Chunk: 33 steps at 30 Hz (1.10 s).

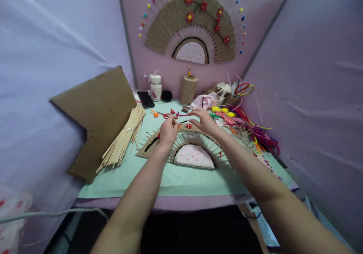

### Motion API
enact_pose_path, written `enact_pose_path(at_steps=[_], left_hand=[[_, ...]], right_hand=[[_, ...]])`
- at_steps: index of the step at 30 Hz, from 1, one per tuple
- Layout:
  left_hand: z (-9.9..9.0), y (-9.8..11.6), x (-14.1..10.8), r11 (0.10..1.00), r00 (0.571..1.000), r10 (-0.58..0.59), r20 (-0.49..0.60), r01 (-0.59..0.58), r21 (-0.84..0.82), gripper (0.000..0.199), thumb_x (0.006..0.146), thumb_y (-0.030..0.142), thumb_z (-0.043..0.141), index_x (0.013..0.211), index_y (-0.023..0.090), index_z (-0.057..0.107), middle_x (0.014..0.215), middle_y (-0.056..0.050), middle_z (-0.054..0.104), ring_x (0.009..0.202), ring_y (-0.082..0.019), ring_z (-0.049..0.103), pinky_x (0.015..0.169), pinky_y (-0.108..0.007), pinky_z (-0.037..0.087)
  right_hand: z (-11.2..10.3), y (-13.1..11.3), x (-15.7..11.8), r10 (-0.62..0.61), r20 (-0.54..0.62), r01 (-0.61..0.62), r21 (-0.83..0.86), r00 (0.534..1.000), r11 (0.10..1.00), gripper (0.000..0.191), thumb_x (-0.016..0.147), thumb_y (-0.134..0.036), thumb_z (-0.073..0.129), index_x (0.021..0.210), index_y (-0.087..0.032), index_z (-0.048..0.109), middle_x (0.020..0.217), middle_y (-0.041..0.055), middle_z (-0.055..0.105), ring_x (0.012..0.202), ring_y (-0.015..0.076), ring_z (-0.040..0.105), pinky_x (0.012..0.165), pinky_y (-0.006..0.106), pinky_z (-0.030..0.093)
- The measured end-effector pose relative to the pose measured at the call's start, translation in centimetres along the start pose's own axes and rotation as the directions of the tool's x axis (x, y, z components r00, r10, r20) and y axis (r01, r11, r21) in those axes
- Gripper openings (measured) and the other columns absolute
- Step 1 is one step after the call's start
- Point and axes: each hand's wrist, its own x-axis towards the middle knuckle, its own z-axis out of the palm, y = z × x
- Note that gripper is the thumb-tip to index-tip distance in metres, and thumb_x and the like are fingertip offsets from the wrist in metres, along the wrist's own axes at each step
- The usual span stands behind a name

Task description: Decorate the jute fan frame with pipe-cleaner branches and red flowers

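Left hand [168, 132]: thumb and fingertips drawn together; held item, if any, not discernible. Right hand [206, 121]: fingers curved at the end of a purple pipe cleaner [183, 115]; cannot tell whether gripped. Twine-covered fan [194, 156] lies on the table [181, 186] below both hands. Recommended: light fingertip pinch, wrists clear of the fan. Hands and forearms obscure parts of its face.
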Motion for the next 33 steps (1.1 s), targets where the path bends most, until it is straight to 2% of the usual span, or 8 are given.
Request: enact_pose_path(at_steps=[3, 7, 14, 18, 20, 27, 31, 33], left_hand=[[0.2, 0.0, -0.1, 0.999, 0.999, 0.036, 0.020, -0.037, 0.012, 0.015, 0.080, 0.015, 0.065, 0.094, 0.019, 0.066, 0.077, -0.002, 0.067, 0.074, -0.017, 0.062, 0.074, -0.028, 0.044], [0.4, 0.0, -0.2, 0.997, 0.996, 0.068, 0.050, -0.069, 0.026, 0.006, 0.080, 0.016, 0.065, 0.085, 0.019, 0.066, 0.082, -0.003, 0.069, 0.076, -0.017, 0.062, 0.075, -0.028, 0.045], [0.3, -0.2, -0.1, 0.979, 0.989, 0.116, 0.093, -0.129, 0.158, 0.012, 0.083, 0.017, 0.059, 0.080, 0.021, 0.070, 0.087, -0.007, 0.070, 0.087, -0.022, 0.062, 0.084, -0.032, 0.045], [0.2, -0.6, -0.1, 0.960, 0.986, 0.130, 0.107, -0.152, 0.236, 0.015, 0.083, 0.018, 0.058, 0.078, 0.020, 0.072, 0.085, -0.009, 0.070, 0.088, -0.024, 0.061, 0.085, -0.035, 0.044], [0.3, -0.7, -0.1, 0.968, 0.988, 0.110, 0.107, -0.131, 0.212, 0.013, 0.080, 0.017, 0.060, 0.076, 0.020, 0.072, 0.082, -0.009, 0.070, 0.086, -0.024, 0.062, 0.084, -0.034, 0.045], [0.6, -1.2, 0.1, 0.997, 0.992, -0.069, 0.102, 0.072, -0.025, 0.006, 0.074, 0.020, 0.066, 0.072, 0.021, 0.072, 0.073, -0.003, 0.071, 0.071, -0.018, 0.061, 0.071, -0.030, 0.046], [0.6, -1.4, 0.2, 0.996, 0.990, -0.086, 0.111, 0.086, 0.009, 0.008, 0.075, 0.020, 0.065, 0.075, 0.020, 0.073, 0.077, -0.004, 0.072, 0.074, -0.020, 0.063, 0.073, -0.031, 0.046], [0.5, -1.3, 0.2, 0.996, 0.995, -0.059, 0.086, 0.054, 0.068, 0.012, 0.076, 0.019, 0.061, 0.076, 0.020, 0.073, 0.080, -0.006, 0.073, 0.078, -0.021, 0.064, 0.077, -0.032, 0.046]], right_hand=[[0.9, -3.1, -1.2, -0.005, -0.028, 0.003, -0.045, 1.000, 0.999, 0.017, 0.092, -0.030, 0.057, 0.100, -0.023, 0.071, 0.104, 0.0079, 0.068, 0.106, 0.0250, 0.054, 0.091, 0.040, 0.033], [2.1, -4.1, -1.9, 0.054, -0.046, -0.058, -0.094, 0.997, 0.994, 0.019, 0.094, -0.031, 0.055, 0.095, -0.024, 0.073, 0.102, 0.0079, 0.067, 0.105, 0.0252, 0.050, 0.087, 0.039, 0.031], [2.1, -3.7, -2.1, 0.117, -0.066, -0.126, -0.151, 0.991, 0.981, 0.022, 0.097, -0.031, 0.051, 0.092, -0.023, 0.071, 0.099, 0.0067, 0.069, 0.101, 0.0245, 0.048, 0.085, 0.040, 0.027], [1.8, -3.6, -2.1, 0.114, -0.056, -0.121, -0.161, 0.992, 0.979, 0.022, 0.097, -0.031, 0.050, 0.092, -0.023, 0.070, 0.099, 0.0071, 0.069, 0.100, 0.0246, 0.048, 0.084, 0.039, 0.027], [1.8, -3.4, -2.2, 0.105, -0.055, -0.112, -0.159, 0.993, 0.981, 0.022, 0.097, -0.031, 0.050, 0.092, -0.023, 0.070, 0.099, 0.0070, 0.069, 0.099, 0.0246, 0.048, 0.083, 0.039, 0.027], [2.0, -3.1, -2.6, 0.106, -0.069, -0.111, -0.068, 0.992, 0.992, 0.020, 0.095, -0.030, 0.052, 0.091, -0.023, 0.071, 0.099, 0.0070, 0.069, 0.100, 0.0250, 0.051, 0.082, 0.038, 0.031], [1.3, -1.4, -1.3, 0.128, -0.049, -0.129, -0.024, 0.991, 0.991, 0.019, 0.092, -0.028, 0.055, 0.097, -0.022, 0.072, 0.106, 0.0082, 0.068, 0.106, 0.0258, 0.053, 0.087, 0.038, 0.034], [0.1, 0.2, -0.3, 0.216, -0.040, -0.217, -0.028, 0.976, 0.976, 0.025, 0.091, -0.028, 0.054, 0.108, -0.019, 0.070, 0.113, 0.0117, 0.067, 0.107, 0.0266, 0.055, 0.090, 0.038, 0.037]])
